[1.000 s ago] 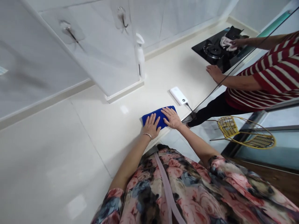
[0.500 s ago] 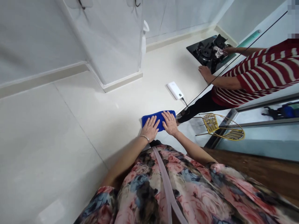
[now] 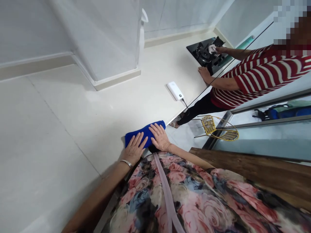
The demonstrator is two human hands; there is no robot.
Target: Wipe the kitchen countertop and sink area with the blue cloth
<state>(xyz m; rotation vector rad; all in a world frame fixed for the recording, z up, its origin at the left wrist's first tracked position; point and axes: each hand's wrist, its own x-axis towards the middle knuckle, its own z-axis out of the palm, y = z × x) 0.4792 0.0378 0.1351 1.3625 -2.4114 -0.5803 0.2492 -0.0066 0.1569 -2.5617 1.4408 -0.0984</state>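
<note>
The left hand (image 3: 133,149) and the right hand (image 3: 159,137) lie flat and open on a blue microfiber cloth (image 3: 144,130), not gripping; they hide the cloth's part under them.

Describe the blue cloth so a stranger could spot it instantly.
A black gas hob sits at the far end of the kitchen counter. Nearer, past a white power bank, lies a folded blue cloth, the counter's only bright blue thing, beneath the left hand and right hand.

A white power bank (image 3: 175,91) lies on the counter (image 3: 109,106) — a thin cable (image 3: 185,104) runs from it. Beyond, a person in a red striped shirt (image 3: 264,72) holds a pale cloth (image 3: 212,49) on a black gas stove (image 3: 202,55) — a yellow wicker chair (image 3: 209,125) stands near their legs.
</note>
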